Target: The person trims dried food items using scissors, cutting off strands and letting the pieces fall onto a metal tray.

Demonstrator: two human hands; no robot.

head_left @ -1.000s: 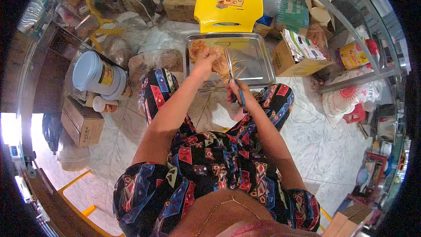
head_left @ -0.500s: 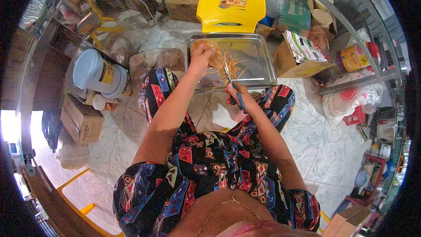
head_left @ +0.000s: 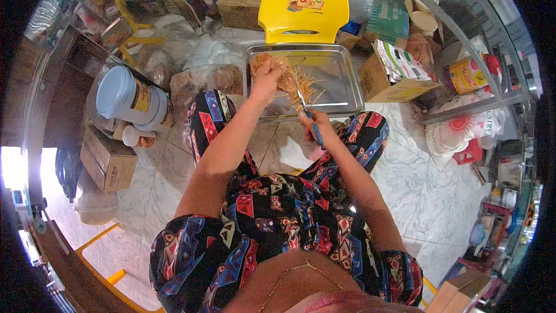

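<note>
My left hand [head_left: 267, 81] pinches an orange-brown, thin flat sheet [head_left: 286, 82] over the left half of a clear rectangular tray [head_left: 339, 72]. What the sheet is made of, I cannot make out. My right hand [head_left: 319, 128] is closed around the blue handles of a pair of scissors [head_left: 301, 97] just in front of the tray. Their blades point up and away, at the right edge of the sheet. Beside the blades, thin brownish strips [head_left: 308, 84] lie in a loose heap in the tray.
Behind the tray stands a yellow chair back [head_left: 304, 8]. To its right is an open cardboard box [head_left: 394, 81] with packets; to the left are wrapped brown bundles [head_left: 223, 78] and pale blue buckets [head_left: 130, 95]. A metal-framed shelf [head_left: 475, 104] borders the right.
My right hand has shifted slightly on the scissors, whose handles look closer together. My left hand and the sheet stay almost in place.
</note>
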